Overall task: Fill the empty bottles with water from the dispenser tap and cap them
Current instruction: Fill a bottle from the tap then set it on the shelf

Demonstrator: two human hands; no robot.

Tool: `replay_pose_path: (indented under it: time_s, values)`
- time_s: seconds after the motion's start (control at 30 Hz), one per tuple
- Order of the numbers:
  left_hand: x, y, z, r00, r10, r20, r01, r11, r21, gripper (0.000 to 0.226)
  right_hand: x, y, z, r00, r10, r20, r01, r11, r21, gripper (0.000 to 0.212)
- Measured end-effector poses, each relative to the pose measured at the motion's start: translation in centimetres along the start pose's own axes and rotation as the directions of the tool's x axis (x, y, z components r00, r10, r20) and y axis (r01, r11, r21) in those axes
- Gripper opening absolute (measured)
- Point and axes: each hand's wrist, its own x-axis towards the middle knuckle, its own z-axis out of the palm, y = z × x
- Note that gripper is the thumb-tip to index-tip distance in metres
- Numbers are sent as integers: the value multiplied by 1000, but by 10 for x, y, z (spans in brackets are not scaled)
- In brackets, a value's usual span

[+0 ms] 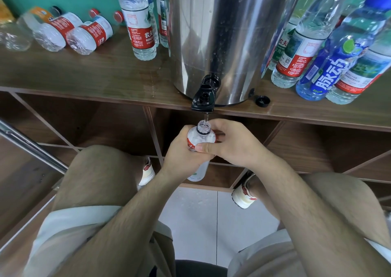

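Directly under the tap (203,102), the bottle (202,136) is held upright with its open mouth just below the spout. That is presumably so the thin stream that seems to run there drops straight into the neck. The dispenser (222,33) sits at the front edge of the tabletop (105,75) with its tap overhanging, which leaves room to bring a bottle up from below.

Both hands are on the bottle and neither is on the tap. The left hand (179,152) has its grip clenched round the bottle's left side, over the red label. The right hand (234,145) grasps it from the other side, thumb laid across the front and fingers curled behind. Two grips probably steady the bottle as it gets heavier. How full it is I cannot tell.

A black cap (262,100) lies on the tabletop just right of the dispenser, within reach for closing. Empties (69,33) lie on their sides at far left, and upright bottles (296,50) stand in a group on the right.
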Motion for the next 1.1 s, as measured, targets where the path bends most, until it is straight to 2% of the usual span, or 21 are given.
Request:
replay_pose_path:
  time_s: [0.2, 0.27, 0.3, 0.33, 0.37, 0.43, 0.47, 0.53, 0.63, 0.7, 0.83, 1.1]
  values:
    - [-2, 3, -1, 1000, 10, 5, -9, 999, -30, 60, -4, -2, -2, 1000, 8, 4, -8, 1000, 5, 49]
    - [-3, 4, -1, 1000, 4, 14, -3, 999, -38, 58, -7, -4, -6, 997, -6, -74, 1, 998, -63, 47]
    - [-3, 5, -1, 1000, 2, 14, -1, 999, -41, 58, -9, -6, -9, 985, -43, -165, 26, 994, -105, 49]
    - [-3, 5, -1, 1000, 1, 10, 0, 999, -39, 58, -12, -8, -12, 951, -118, -284, 83, 988, -130, 47]
    - [-3, 6, 0, 1000, 0, 5, 0, 1000, -28, 60, -16, -11, -16, 880, -234, -412, 184, 970, -157, 40]
    - [-4, 9, 0, 1000, -3, 1, 3, 1000, 16, 63, -25, -19, -23, 659, -478, -581, 394, 877, -275, 25]
    - [-4, 10, 0, 1000, -4, 2, 4, 1000, 29, 63, -28, -23, -27, 568, -560, -603, 463, 823, -328, 21]
    - [-5, 10, -1, 1000, -3, 7, 3, 1000, 9, 63, -32, -33, -31, 486, -663, -569, 559, 736, -381, 20]
    - [-6, 12, -3, 1000, 14, 24, -14, 1000, -26, 63, -32, -48, -27, 500, -769, -398, 618, 639, -458, 29]
    - [-7, 14, -4, 998, 42, 38, -41, 999, -16, 65, -29, -52, -22, 532, -782, -325, 635, 622, -458, 29]
    - [-8, 15, -4, 999, 34, 27, -33, 999, -40, 65, -26, -49, -21, 557, -767, -320, 636, 641, -429, 21]
    - [-4, 10, 0, 1000, 14, 5, -14, 1000, -25, 67, -25, -37, -17, 609, -689, -394, 631, 721, -286, 22]
